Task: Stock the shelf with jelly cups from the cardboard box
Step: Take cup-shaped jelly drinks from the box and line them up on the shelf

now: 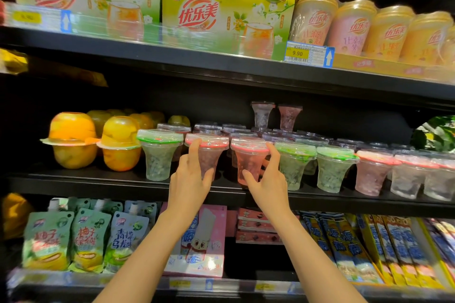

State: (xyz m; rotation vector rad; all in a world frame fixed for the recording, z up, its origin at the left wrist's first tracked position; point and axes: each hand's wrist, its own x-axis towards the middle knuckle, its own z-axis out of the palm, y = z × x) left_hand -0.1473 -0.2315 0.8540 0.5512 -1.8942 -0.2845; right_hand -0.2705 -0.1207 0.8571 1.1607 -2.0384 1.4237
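Both hands' fingers (194, 152) grip red-lidded jelly cups (248, 155).

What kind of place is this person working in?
Most likely a grocery shop aisle: black shelves packed with snacks, a yellow price tag reading 9.90, and rows of jelly cups. The left hand and right hand each hold one.
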